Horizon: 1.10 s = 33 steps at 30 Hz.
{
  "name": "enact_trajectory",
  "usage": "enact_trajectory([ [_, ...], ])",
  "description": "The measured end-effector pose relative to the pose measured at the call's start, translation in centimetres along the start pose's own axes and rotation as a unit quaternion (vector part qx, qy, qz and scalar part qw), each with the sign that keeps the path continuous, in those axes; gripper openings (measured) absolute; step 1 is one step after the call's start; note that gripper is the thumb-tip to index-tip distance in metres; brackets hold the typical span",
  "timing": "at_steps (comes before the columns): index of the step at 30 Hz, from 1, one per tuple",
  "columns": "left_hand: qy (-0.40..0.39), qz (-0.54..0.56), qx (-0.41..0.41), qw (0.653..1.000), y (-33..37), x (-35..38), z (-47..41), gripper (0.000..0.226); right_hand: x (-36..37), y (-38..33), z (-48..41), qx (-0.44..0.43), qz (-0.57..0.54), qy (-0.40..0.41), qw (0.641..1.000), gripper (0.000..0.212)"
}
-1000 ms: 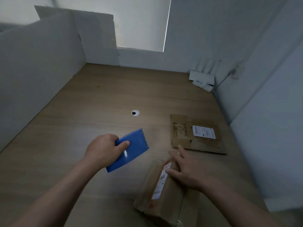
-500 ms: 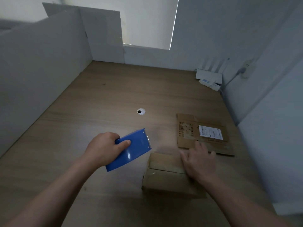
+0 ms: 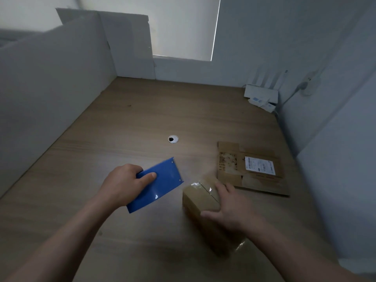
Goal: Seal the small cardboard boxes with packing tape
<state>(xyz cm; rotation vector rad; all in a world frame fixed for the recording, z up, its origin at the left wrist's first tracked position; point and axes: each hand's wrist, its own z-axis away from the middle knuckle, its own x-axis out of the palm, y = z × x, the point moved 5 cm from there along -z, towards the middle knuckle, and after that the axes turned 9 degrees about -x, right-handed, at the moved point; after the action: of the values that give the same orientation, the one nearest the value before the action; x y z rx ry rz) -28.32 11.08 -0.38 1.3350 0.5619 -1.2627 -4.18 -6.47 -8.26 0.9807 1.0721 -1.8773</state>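
Right hand [image 3: 230, 208] lies palm-down on the small cardboard box [image 3: 201, 200], fingers spread over the top and thumb out along the near-left edge. Box sits on the counter [image 3: 122, 129] near the front, right of centre, and is blurred. There's a seam line across the top and glossy clear tape at both ends. Can't tell if the seam itself is covered.

Left hand [image 3: 124, 184] is wrapped around the blue tape dispenser [image 3: 156, 186], thumb on its face, held above the counter just left of the box. Roll and tape end are hidden.

Risks:
- The box is light and the laminate is smooth, so with only a flat palm on it a tape pull could drag or spin it and put the strip off the seam.
- Light is dim and the tape is clear, so it's easy to misjudge where the free end is.
- The flattened carton [image 3: 252, 169] with shipping label [image 3: 260, 165] lies just beyond the box and loose tape could snag it.

Further back: cable grommet [image 3: 173, 139] mid-counter, white router [image 3: 261, 94] in the far right corner with a wall plug [image 3: 307, 86] beside it, white partition panels [image 3: 50, 78] along the left, drawn blind [image 3: 183, 27] behind.
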Motion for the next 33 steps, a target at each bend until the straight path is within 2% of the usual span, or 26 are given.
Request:
enact_trajectory([
  [5, -0.037, 0.039, 0.038, 0.998, 2.5, 0.3, 0.3, 0.049, -0.7, 1.3, 2.7, 0.063, -0.001, -0.009, 0.998, 0.096],
  [9, -0.084, 0.080, 0.067, 0.991, 4.7, 1.1, 1.0, 0.048, -2.3, 1.4, 2.8, 0.009, 0.024, 0.044, 0.999, 0.067],
  [11, -0.098, 0.081, 0.078, 0.989, 5.6, 1.2, 1.2, 0.049, -3.3, 1.2, 2.7, -0.039, -0.046, 0.113, 0.992, 0.046],
  [14, -0.114, 0.082, 0.087, 0.986, 6.9, 1.2, 1.3, 0.056, -4.0, 1.0, 2.7, -0.055, -0.257, 0.174, 0.949, 0.034],
  [18, -0.142, 0.093, 0.098, 0.981, 7.8, 1.1, 1.4, 0.061, -3.6, 0.0, 2.0, -0.046, -0.510, 0.107, 0.852, 0.039],
  [20, -0.152, 0.098, 0.101, 0.978, 8.0, 0.9, 1.5, 0.071, -3.6, -0.3, 1.7, -0.047, -0.569, 0.087, 0.816, 0.035],
  [24, -0.165, 0.102, 0.106, 0.975, 7.6, 0.7, 1.4, 0.073, -3.5, -0.6, 1.1, -0.048, -0.604, 0.082, 0.791, 0.027],
  [27, -0.172, 0.109, 0.105, 0.973, 7.0, 0.7, 1.3, 0.073, -3.7, -1.3, 0.8, -0.044, -0.594, 0.085, 0.799, 0.021],
  [33, -0.188, 0.114, 0.095, 0.971, 5.3, 1.0, 0.9, 0.071, -4.3, -2.5, 0.0, -0.011, -0.483, 0.122, 0.867, 0.012],
])
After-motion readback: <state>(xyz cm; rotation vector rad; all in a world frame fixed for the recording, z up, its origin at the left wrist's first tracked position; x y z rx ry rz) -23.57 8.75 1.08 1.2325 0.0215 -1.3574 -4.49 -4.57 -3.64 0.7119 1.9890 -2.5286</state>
